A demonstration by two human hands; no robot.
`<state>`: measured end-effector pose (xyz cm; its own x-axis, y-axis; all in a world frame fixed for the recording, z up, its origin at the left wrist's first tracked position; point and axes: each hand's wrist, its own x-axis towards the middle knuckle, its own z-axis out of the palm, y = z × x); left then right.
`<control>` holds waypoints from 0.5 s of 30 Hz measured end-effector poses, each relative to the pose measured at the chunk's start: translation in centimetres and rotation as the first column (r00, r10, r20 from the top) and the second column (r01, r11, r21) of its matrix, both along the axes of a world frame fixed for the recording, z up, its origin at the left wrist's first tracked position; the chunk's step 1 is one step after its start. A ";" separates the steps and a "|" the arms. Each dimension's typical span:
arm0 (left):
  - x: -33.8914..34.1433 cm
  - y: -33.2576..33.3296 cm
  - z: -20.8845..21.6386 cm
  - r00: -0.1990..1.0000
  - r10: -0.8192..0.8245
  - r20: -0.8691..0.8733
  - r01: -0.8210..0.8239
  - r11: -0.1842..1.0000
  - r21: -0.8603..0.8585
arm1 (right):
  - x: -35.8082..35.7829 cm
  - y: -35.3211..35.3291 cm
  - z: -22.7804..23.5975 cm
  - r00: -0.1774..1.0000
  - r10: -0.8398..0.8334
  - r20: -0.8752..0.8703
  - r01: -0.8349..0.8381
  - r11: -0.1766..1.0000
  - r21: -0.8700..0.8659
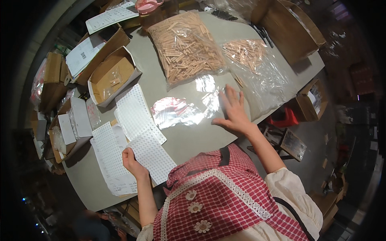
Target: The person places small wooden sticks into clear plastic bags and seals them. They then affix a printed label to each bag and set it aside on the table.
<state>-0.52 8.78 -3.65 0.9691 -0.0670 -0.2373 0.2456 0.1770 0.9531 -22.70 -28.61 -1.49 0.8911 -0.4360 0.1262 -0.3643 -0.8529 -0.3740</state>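
Note:
My left hand (135, 164) is closed, its fingers curled at the edge of a white sheet (150, 150) covered in rows of small round marks. What those fingers hold, if anything, is hidden. Similar sheets (131, 108) and printed papers lie around it on the grey table (193, 140). My right hand (234, 110) is open with fingers spread, beside shiny clear plastic (177, 114) that reflects the light. Beyond it lies a large clear bag (189, 48) full of short wooden sticks. A second, partly filled clear bag (247, 54) lies to its right, with loose sticks (239, 81) near my fingertips.
An open cardboard box (94, 86) at the left holds a small clear packet (115, 78). More boxes (76, 120) stand along the left edge. A tall carton (291, 30) and dark pens (263, 35) are at the far right. A red stool (283, 117) stands beside the table.

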 end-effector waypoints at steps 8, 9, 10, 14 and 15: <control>-0.5 -0.7 0.1 0.996 0.005 0.093 -0.013 0.996 0.091 | 5.5 -3.2 -0.6 0.989 0.129 0.076 -0.115 0.980 -0.162; -0.8 -0.7 0.2 0.994 -0.001 0.106 -0.010 0.995 0.103 | 5.5 -3.6 -0.3 0.984 0.154 0.087 -0.140 0.979 -0.151; -0.9 -0.7 0.1 0.993 -0.005 0.120 -0.007 0.995 0.103 | 5.6 -3.8 0.0 0.979 0.179 0.098 -0.164 0.976 -0.140; -1.3 -1.2 -0.2 0.987 0.000 0.162 -0.022 0.990 0.137 | 5.8 -4.0 -0.1 0.961 0.222 0.167 -0.214 0.975 -0.065; -1.3 -1.6 0.0 0.985 0.010 0.170 -0.033 0.991 0.133 | 6.1 -3.9 0.3 0.941 0.248 0.229 -0.228 0.967 -0.112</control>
